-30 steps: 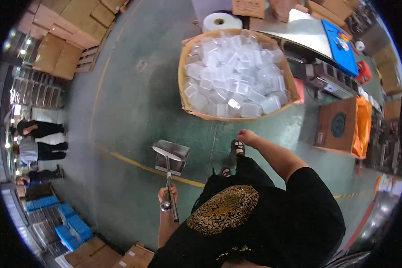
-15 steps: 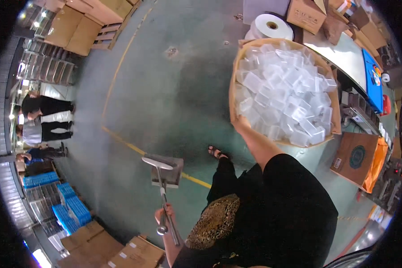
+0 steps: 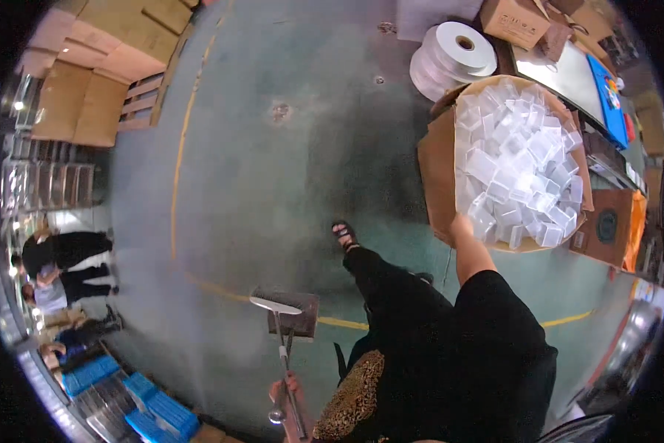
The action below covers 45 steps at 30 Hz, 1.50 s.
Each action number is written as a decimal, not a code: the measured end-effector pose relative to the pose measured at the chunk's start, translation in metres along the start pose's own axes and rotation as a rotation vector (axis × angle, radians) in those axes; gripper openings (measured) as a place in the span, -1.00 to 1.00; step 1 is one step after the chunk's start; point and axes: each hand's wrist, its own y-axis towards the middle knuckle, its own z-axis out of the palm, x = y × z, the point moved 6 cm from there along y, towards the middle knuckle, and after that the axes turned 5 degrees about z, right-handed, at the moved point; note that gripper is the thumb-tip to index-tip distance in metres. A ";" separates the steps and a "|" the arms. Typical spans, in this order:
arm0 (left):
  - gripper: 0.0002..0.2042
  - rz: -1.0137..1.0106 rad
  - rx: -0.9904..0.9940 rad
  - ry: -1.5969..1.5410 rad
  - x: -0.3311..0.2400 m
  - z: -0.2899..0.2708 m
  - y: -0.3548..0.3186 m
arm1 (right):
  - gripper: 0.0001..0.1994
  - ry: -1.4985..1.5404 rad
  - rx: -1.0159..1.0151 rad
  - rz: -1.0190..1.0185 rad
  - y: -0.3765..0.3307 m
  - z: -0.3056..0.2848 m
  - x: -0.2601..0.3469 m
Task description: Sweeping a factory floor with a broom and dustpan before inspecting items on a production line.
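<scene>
Cardboard box (image 3: pixel 439 173) heaped with clear plastic containers (image 3: pixel 520 166) sits at about two o'clock, the right hand (image 3: pixel 462 224) closed on its near rim, while the left hand (image 3: pixel 287 391) at six o'clock grips the long handles of a metal dustpan (image 3: pixel 291 314) and brush (image 3: pixel 275 305) hanging low over the green floor (image 3: pixel 287 148). Held by one edge only, the box could tip and spill the loosely piled containers, or the cardboard rim could buckle. Striding with both hands full, a foot might catch the dangling dustpan.
</scene>
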 end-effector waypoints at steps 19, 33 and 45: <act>-0.70 -0.200 0.253 0.923 0.060 0.297 -0.024 | -0.72 0.207 0.242 0.109 0.002 -0.097 0.069; -0.71 -0.398 0.286 0.881 0.083 0.611 0.163 | -0.81 0.429 0.141 0.471 0.128 -0.210 0.117; -0.89 -0.639 0.203 0.918 0.175 0.804 0.175 | -0.76 0.292 0.302 0.452 0.128 -0.250 0.160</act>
